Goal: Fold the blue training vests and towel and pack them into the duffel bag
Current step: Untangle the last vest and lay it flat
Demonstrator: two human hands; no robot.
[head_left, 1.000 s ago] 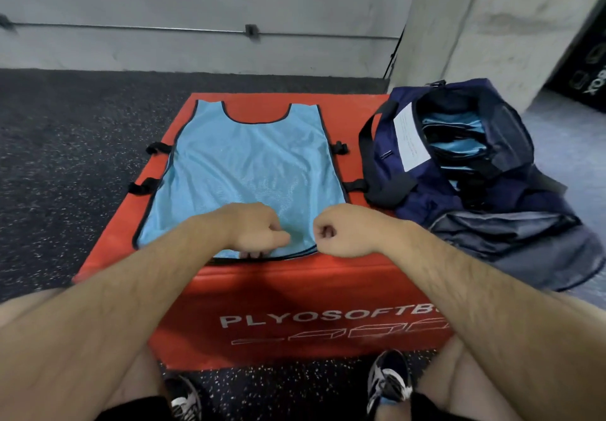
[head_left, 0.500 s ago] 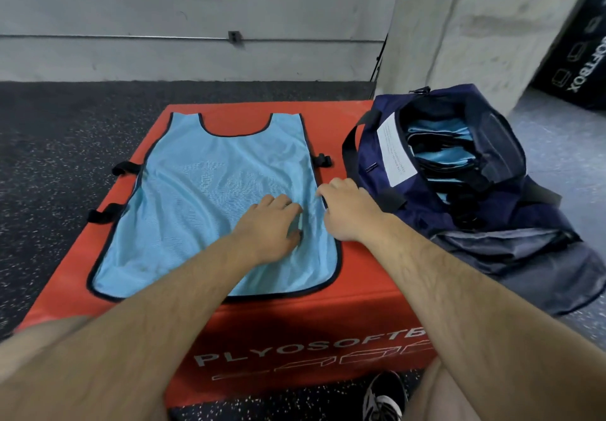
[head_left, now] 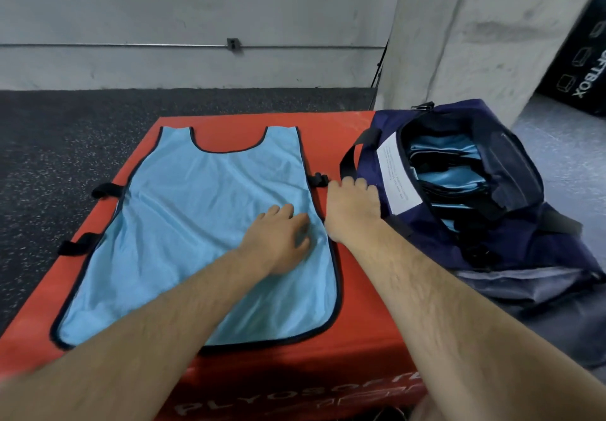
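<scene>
A light blue training vest (head_left: 210,233) with dark piping lies spread flat, neck opening pointing away from the person, on top of a red plyo box (head_left: 357,348) that stands on a dark speckled rubber floor (head_left: 65,145). Black side straps (head_left: 105,189) stick out from the vest's left edge, and one short black strap (head_left: 318,179) shows at its right edge. The left hand (head_left: 278,240) rests palm down on the vest's right half, fingers spread flat and open, gripping nothing. The right hand (head_left: 352,205) lies just beside the vest's right edge, over the red top of the box, its fingers reaching toward the short black strap and the side of the bag; whether it pinches the vest's hem or strap cannot be told, as the fingertips are partly hidden. A navy duffel bag (head_left: 485,230) sits at the right of the box, touching it, its top unzipped and open. Inside it lie several folded light blue vests (head_left: 449,177) stacked together. A white printed label (head_left: 395,177) hangs on the bag's near rim, and a black carry handle (head_left: 355,151) arches beside it. Behind stands a grey concrete wall (head_left: 196,10) and a concrete pillar (head_left: 459,26).
</scene>
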